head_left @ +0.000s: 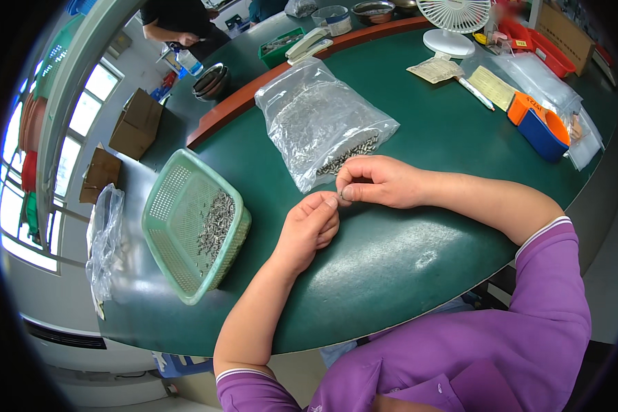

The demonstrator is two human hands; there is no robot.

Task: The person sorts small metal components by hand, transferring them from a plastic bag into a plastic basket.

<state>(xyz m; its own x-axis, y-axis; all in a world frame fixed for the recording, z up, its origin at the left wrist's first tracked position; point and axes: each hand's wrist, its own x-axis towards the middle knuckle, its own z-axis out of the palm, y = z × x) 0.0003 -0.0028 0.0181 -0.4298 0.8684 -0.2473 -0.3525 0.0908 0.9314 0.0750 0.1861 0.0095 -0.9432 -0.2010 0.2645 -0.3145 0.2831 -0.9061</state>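
Observation:
Over the green table my left hand (310,230) and my right hand (384,182) meet, fingertips pinched together. A tiny dark piece seems to show between them, too small and covered to name. Just beyond the hands lies a clear plastic bag (316,113), with small grey metal parts (350,154) gathered at its near end. To the left of my left hand, a light green perforated basket (175,189) holds a heap of similar small metal parts (218,223).
A red-brown ledge (233,103) crosses the table behind the bag. At the right are an orange and blue holder (544,130), a pen (475,93), paper slips and plastic bags. A white fan (450,42) stands at the back; a person (182,27) is far left.

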